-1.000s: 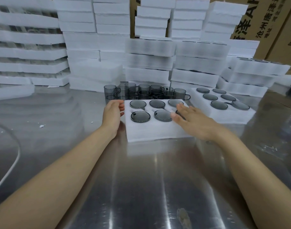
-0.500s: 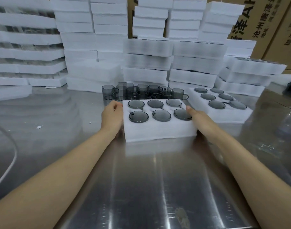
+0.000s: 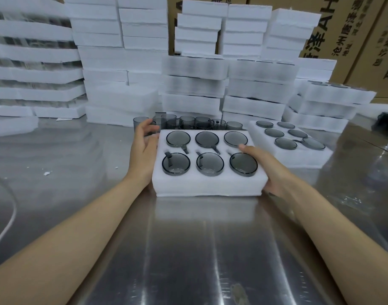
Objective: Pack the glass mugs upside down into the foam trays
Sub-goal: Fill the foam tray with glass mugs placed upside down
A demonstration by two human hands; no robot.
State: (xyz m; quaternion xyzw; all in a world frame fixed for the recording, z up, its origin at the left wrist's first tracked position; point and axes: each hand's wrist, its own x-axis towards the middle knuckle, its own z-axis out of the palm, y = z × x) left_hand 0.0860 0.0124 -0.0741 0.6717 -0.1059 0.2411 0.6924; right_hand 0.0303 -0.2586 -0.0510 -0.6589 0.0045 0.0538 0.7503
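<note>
A white foam tray (image 3: 208,186) sits in front of me, holding several smoky grey glass mugs (image 3: 210,164) upside down in two rows, bases up. My left hand (image 3: 143,150) lies with its palm against the tray's left side, fingers loosely curved by the far left corner. My right hand (image 3: 265,166) grips the tray's right end, thumb on top beside a mug and fingers beneath. A row of loose upright mugs (image 3: 187,122) stands just behind the tray.
A second filled foam tray (image 3: 298,157) lies at the right on the steel table (image 3: 199,249). Tall stacks of foam trays (image 3: 195,84) wall the back, cardboard boxes (image 3: 342,29) behind them. A white cable (image 3: 8,223) curves at the left.
My right hand left the tray's top and took hold of its right end. The tray has come nearer to me, and my left fingers have loosened at its far corner.
</note>
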